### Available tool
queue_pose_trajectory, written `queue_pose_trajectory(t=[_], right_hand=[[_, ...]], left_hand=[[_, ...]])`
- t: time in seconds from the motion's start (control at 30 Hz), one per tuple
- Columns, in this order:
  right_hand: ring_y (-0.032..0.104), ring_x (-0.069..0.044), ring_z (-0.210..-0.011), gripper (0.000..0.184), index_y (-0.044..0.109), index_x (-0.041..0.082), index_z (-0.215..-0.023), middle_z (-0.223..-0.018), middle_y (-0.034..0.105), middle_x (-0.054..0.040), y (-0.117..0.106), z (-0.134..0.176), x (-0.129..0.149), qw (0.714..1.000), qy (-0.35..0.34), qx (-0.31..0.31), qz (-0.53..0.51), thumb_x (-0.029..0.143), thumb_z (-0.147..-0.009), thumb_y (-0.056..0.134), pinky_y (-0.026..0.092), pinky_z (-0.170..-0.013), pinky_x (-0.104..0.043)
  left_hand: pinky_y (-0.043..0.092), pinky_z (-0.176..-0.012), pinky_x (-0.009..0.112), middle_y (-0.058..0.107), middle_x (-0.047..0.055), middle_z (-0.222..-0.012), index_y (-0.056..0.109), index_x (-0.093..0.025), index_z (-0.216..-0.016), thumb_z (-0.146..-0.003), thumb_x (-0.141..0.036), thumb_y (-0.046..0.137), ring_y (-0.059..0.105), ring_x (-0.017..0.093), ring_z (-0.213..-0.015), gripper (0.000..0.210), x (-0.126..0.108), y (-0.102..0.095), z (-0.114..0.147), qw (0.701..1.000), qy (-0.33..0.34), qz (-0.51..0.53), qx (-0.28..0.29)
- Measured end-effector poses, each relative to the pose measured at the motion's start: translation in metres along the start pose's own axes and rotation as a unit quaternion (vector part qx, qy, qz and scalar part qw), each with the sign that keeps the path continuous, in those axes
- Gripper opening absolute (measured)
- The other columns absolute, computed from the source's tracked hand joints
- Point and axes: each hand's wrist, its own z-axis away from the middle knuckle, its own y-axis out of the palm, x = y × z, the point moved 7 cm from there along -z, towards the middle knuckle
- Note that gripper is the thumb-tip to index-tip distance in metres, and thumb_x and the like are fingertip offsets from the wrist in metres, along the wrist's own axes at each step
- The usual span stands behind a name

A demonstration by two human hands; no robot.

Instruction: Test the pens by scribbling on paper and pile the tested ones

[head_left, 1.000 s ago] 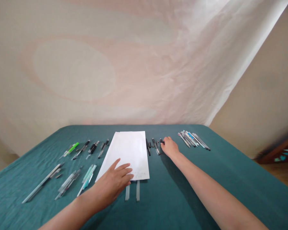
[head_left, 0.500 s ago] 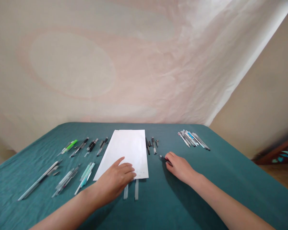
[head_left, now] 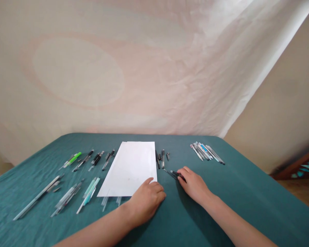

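Note:
My right hand (head_left: 194, 183) is closed around a dark pen (head_left: 175, 173), held low over the green cloth just right of the white paper. A thin dark tip shows beyond the pen's left end, too blurred to name. My left hand (head_left: 149, 200) lies at the paper's lower right corner, its fingers curled downward; what they hold, if anything, is hidden. The white paper (head_left: 130, 164) lies in the middle. Clear thin strips or tubes (head_left: 105, 201) stick out under its near edge, left of my left hand. Black pen parts (head_left: 163, 158) lie along the paper's right side.
A row of pens (head_left: 207, 152) rests at the back right of the green cloth (head_left: 247, 206). On the left lie several small groups: a green pen (head_left: 74, 158), black pens (head_left: 97, 158), teal pens (head_left: 90, 192), clear barrels (head_left: 67, 199) and long tubes (head_left: 37, 199).
My left hand has moved right and nearer, off the middle of the paper's lower edge, and its fingers have curled. My right hand keeps the pen and has shifted slightly downward.

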Motion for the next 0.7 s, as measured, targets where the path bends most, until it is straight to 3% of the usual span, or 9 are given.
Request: queue_pose_trajectory(t=[0.33, 0.57, 0.7], right_hand=[[0.057, -0.015, -0.078, 0.018, 0.06, 0.023, -0.094, -0.094, 0.06, -0.0017, -0.02, 0.006, -0.029, 0.995, 0.009, -0.066, -0.078, 0.026, -0.09, 0.042, 0.043, -0.072, -0.026], [0.054, -0.019, -0.085, 0.009, 0.061, 0.021, -0.081, -0.083, 0.06, -0.0031, -0.022, 0.012, 0.007, 0.997, -0.056, -0.048, 0.012, 0.025, -0.085, 0.054, 0.04, -0.075, -0.029], [0.054, -0.02, -0.083, 0.009, 0.061, 0.02, -0.075, -0.081, 0.06, -0.0046, -0.011, 0.014, 0.016, 0.997, -0.024, -0.007, 0.077, 0.021, -0.082, 0.054, 0.039, -0.069, -0.029]], left_hand=[[0.028, -0.105, 0.043, 0.065, 0.006, -0.106, 0.054, -0.02, -0.114, -0.087, -0.009, 0.04, 0.056, 0.018, -0.103, 0.033, 0.001, -0.011, 0.008, 0.993, 0.032, 0.081, -0.075], [0.03, -0.104, 0.044, 0.066, 0.006, -0.099, 0.055, -0.02, -0.113, -0.085, -0.007, 0.04, 0.058, 0.017, -0.099, 0.034, 0.004, -0.005, 0.009, 0.991, 0.036, 0.095, -0.083], [0.03, -0.104, 0.045, 0.066, 0.006, -0.098, 0.055, -0.021, -0.114, -0.085, -0.007, 0.04, 0.058, 0.018, -0.099, 0.035, 0.006, -0.001, 0.011, 0.991, 0.036, 0.098, -0.087]])
